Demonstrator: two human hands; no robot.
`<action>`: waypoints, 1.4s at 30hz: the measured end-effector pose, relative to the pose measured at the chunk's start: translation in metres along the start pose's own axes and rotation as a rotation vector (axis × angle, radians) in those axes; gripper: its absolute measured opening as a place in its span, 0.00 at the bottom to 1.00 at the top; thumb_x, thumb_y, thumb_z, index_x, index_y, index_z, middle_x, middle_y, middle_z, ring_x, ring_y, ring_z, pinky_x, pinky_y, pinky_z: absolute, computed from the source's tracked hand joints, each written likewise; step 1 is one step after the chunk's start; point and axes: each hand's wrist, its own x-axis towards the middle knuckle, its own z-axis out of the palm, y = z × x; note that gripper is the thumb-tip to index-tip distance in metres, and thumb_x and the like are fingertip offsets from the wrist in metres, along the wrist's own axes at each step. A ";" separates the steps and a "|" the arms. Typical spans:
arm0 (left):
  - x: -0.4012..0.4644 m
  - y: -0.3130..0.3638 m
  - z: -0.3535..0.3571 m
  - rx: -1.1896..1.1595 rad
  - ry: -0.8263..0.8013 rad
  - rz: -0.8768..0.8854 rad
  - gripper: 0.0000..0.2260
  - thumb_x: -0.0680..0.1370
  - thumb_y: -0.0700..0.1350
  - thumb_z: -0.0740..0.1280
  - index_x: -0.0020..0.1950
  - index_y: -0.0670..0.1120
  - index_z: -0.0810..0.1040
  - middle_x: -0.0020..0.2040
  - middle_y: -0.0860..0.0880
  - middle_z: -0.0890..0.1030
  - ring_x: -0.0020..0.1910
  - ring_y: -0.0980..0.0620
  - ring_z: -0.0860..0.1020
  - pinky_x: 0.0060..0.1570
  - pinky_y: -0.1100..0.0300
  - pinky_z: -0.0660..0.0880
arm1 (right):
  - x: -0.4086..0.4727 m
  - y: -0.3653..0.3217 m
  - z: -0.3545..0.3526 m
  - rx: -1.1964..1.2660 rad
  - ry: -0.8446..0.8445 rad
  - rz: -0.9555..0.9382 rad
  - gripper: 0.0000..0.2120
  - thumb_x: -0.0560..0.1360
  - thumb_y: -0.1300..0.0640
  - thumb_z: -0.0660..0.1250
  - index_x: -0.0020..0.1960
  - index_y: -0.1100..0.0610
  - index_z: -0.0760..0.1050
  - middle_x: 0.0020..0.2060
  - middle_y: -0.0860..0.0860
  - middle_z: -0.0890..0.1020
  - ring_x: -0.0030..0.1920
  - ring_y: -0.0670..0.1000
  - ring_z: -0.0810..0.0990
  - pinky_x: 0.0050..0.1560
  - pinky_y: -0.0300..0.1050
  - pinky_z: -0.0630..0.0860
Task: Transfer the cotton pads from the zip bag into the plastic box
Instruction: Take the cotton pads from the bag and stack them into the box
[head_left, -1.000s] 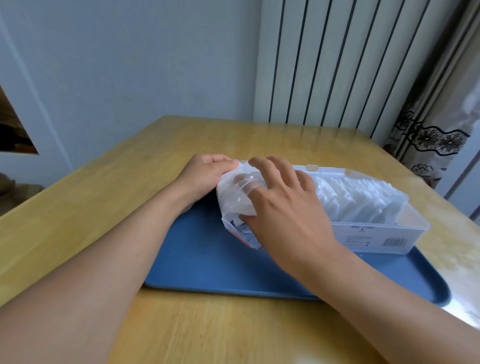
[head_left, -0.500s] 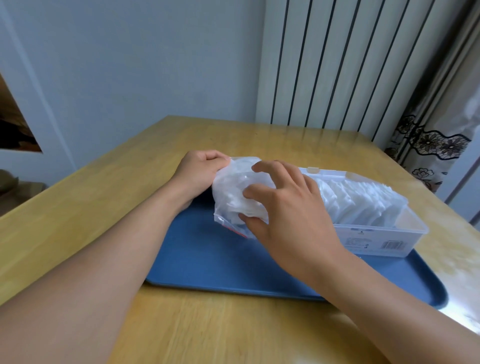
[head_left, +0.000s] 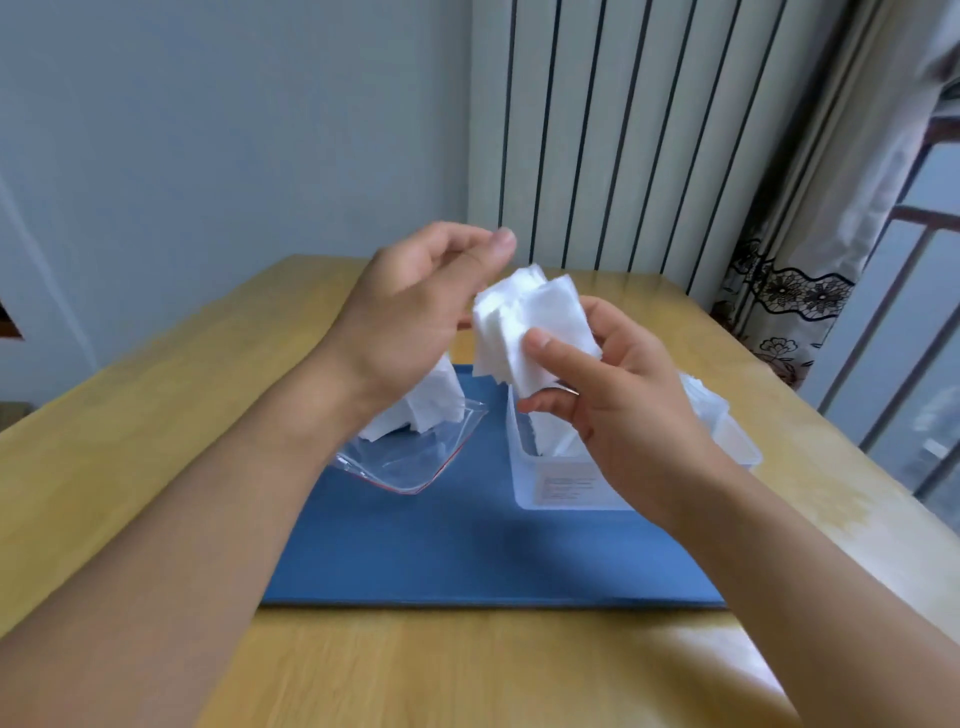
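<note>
In the head view the task stood partway done. The right hand (head_left: 618, 395) was raised above the blue tray (head_left: 467, 551), its thumb and curled fingers pinching a fanned stack of cotton pads (head_left: 535, 332) just above the near end of the plastic box (head_left: 566, 483). The left hand (head_left: 415, 312), at about nine o'clock from that stack and just beside it, was lifted with thumb extended and fingers loosely bent; motion blur hid whether it touched the pads, and it appeared to hold nothing. The box sat on the tray at roughly three o'clock from the zip bag (head_left: 415, 462); white pads already showed inside it, both at the near end and behind the right hand. The bag lay open and mostly slack on the tray, with a small clump of remaining pads (head_left: 426, 410) poking from its mouth beneath the left hand. Judged from this, most pads were in the box, one stack was in hand awaiting placement, and a last few remained in the bag. The tray rested on a wooden worktop (head_left: 467, 670).
</note>
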 end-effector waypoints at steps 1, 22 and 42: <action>-0.002 0.004 0.010 0.055 -0.064 -0.009 0.09 0.80 0.51 0.68 0.53 0.47 0.82 0.45 0.52 0.83 0.44 0.56 0.82 0.46 0.61 0.79 | 0.000 0.000 -0.002 -0.035 -0.005 -0.013 0.13 0.78 0.63 0.70 0.62 0.61 0.77 0.49 0.54 0.85 0.44 0.50 0.84 0.40 0.42 0.81; -0.019 -0.042 0.041 -0.560 0.071 -0.351 0.10 0.84 0.38 0.60 0.55 0.43 0.81 0.49 0.46 0.88 0.48 0.50 0.86 0.43 0.61 0.82 | 0.013 -0.004 -0.030 -0.184 0.371 -0.076 0.04 0.74 0.57 0.76 0.45 0.58 0.85 0.39 0.51 0.87 0.40 0.47 0.84 0.36 0.38 0.78; -0.023 -0.045 0.047 -0.569 -0.030 -0.344 0.13 0.82 0.35 0.61 0.62 0.42 0.81 0.56 0.42 0.86 0.58 0.45 0.84 0.58 0.56 0.81 | 0.011 0.003 -0.025 -0.230 0.306 -0.139 0.01 0.75 0.62 0.75 0.46 0.58 0.84 0.41 0.56 0.87 0.39 0.49 0.84 0.41 0.46 0.83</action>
